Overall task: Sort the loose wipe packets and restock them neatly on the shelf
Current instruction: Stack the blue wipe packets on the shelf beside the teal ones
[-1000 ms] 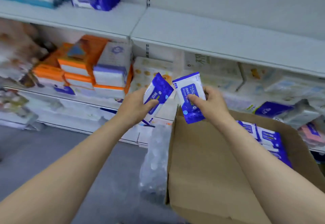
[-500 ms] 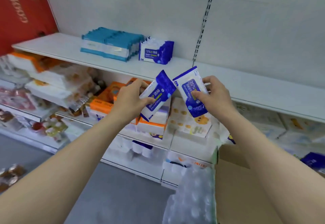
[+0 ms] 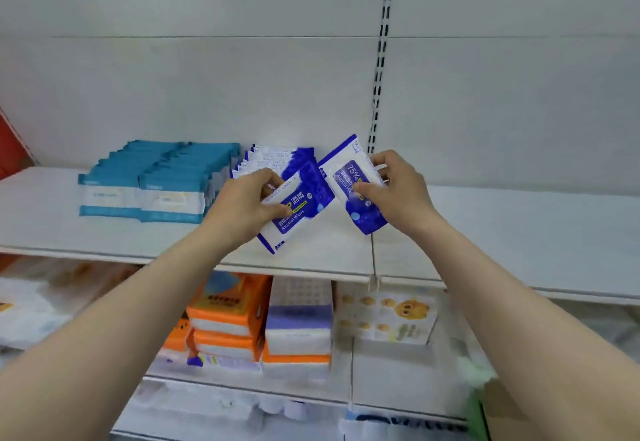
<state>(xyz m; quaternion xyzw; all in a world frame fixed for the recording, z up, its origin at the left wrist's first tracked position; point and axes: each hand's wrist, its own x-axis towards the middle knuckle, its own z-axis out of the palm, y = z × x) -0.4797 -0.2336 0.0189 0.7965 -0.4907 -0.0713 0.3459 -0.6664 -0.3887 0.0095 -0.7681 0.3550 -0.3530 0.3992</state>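
Your left hand (image 3: pixel 242 208) is pinching a glossy plastic-film alcohol wipe packet (image 3: pixel 294 212), and your right hand (image 3: pixel 398 194) is gripping another (image 3: pixel 349 177), its film wrinkling slightly. Beneath both hands the shelf (image 3: pixel 519 232) is looking like smooth, matt white painted metal. Left of your left hand, teal wipe packs (image 3: pixel 152 187) are showing soft-sheen plastic wrap. Below your hands, orange tissue packs (image 3: pixel 228 316) are wearing shiny film.

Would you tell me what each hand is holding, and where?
Left hand pinches one alcohol wipe packet at its left edge; right hand grips another packet along its right side.
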